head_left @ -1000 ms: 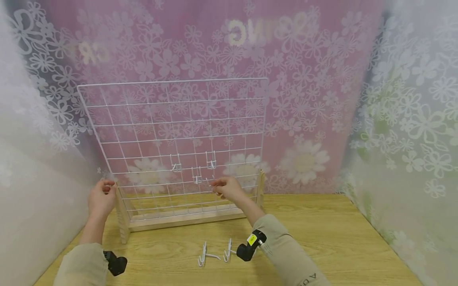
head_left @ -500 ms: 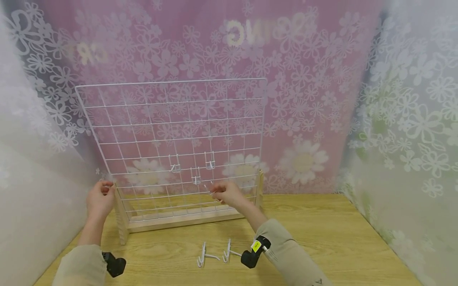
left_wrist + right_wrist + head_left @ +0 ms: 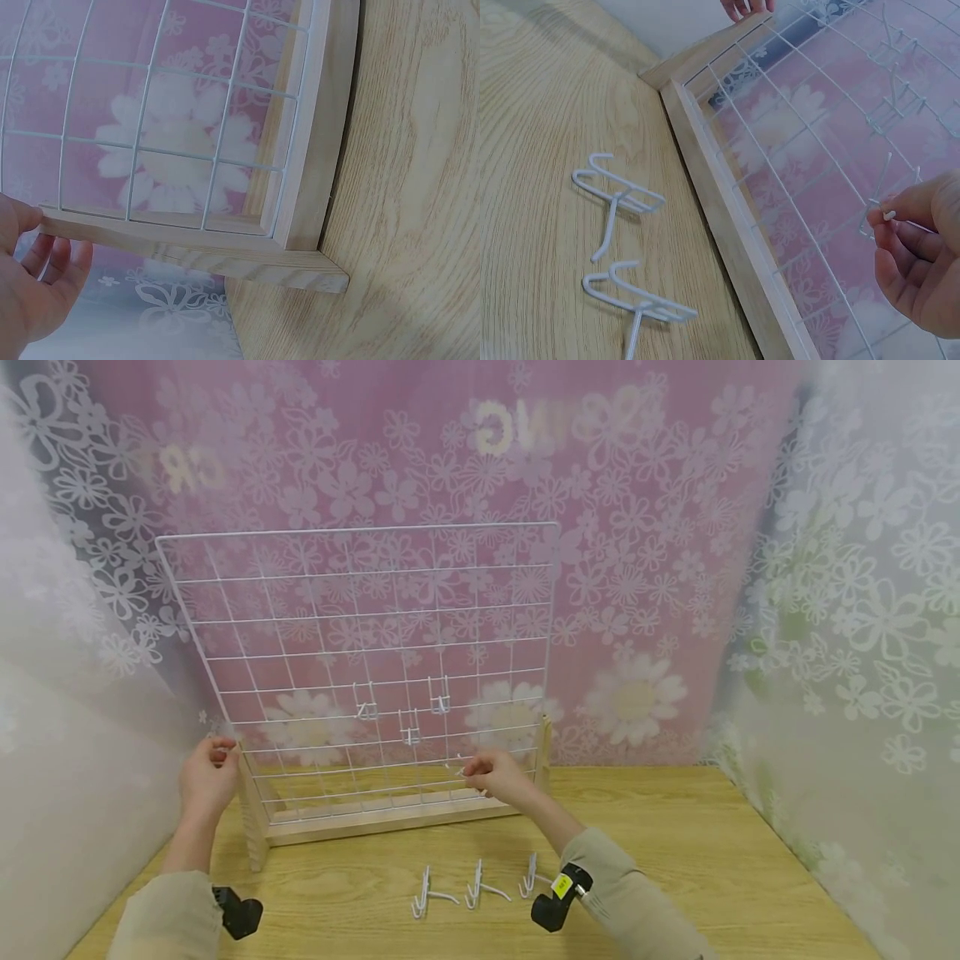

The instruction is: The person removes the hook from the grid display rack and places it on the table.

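Note:
My left hand grips the top of the left wooden post of a stand that holds a white wire grid panel. In the left wrist view, the thumb lies on one side of the post end and curled fingers on the other. My right hand pinches a white wire hook by its prong, in front of the lower right part of the grid. The right wrist view shows the prong tip poking out between thumb and fingers. Similar hooks hang on the grid: a left one, a right one and a lower one.
On the wooden table in front of the stand lie three more white hooks, a left one, a middle one and a right one near my right wrist camera. A flowered pink curtain hangs behind.
My right hand has drawn down and to the right with the hook, away from the hanging ones. The right forearm's shift uncovers the third hook on the table. My left hand stays put.

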Available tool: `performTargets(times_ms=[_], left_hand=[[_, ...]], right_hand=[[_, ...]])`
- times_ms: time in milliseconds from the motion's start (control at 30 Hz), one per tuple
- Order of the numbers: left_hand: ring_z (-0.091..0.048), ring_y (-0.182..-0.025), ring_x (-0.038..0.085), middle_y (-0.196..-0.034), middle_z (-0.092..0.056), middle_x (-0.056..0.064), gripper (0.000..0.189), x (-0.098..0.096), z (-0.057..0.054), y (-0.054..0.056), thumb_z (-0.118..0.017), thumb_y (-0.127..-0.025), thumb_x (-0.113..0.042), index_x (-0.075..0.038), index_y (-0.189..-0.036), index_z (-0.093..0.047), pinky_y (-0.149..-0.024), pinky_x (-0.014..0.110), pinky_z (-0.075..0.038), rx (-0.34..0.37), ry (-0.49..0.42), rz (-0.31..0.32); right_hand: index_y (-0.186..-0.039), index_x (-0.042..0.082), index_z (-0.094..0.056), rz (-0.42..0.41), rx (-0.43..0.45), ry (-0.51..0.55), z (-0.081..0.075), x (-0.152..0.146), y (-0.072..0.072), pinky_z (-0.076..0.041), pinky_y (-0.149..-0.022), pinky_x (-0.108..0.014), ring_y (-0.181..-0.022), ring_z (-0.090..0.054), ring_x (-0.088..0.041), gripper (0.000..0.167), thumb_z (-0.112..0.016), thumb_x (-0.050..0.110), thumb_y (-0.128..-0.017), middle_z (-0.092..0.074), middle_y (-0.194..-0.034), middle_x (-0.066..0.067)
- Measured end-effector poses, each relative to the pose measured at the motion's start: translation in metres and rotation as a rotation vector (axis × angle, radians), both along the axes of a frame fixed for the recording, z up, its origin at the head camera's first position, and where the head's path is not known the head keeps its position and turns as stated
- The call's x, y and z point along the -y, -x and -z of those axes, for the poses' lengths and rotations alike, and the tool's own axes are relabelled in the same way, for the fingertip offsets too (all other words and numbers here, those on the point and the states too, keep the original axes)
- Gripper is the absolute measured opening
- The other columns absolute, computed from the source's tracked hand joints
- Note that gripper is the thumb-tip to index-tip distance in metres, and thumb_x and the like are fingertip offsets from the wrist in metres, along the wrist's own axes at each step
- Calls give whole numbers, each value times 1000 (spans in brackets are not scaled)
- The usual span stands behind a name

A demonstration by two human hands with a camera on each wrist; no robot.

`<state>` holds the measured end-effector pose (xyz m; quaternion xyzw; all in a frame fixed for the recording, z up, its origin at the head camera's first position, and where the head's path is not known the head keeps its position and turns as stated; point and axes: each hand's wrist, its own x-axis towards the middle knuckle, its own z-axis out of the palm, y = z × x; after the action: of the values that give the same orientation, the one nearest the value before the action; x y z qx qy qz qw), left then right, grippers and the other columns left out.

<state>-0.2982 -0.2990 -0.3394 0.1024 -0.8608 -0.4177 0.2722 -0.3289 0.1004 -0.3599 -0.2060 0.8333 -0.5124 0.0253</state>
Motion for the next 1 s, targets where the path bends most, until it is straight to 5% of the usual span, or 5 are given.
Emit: performTargets(times_ms=[367,733,1000], left_hand=[[-48,-95,37,-105,-48,26,27,1,0,-1,-41,-94,-9,4,-116,-49,-66,36,-39,12,10,5],[-47,-96,37,-106,-48,26,27,1,0,0,-41,-95,-10,5,-117,-48,-66,36,-39,30,1,7],[-48,-97,39,-107,-48,27,28,0,-1,-1,-41,-95,-11,5,-117,-48,-68,39,-40,37,8,8]], right_hand=[[-91,-4,-63,-3,-39,-39,15,-24,0,-49,-59,-37,-64,-53,-12,8,-63,-1,-84,-60,-73,-3],[-90,-7,-60,-66,-10,16,23,-42,-13,-43,-54,-23,-63,-49,-12,7,-61,-6,-82,-57,-73,-5],[-90,-8,-59,-67,-12,-20,31,-56,-16,-45,-56,-30,-63,-49,-12,8,-61,-4,-83,-57,-72,-3]])
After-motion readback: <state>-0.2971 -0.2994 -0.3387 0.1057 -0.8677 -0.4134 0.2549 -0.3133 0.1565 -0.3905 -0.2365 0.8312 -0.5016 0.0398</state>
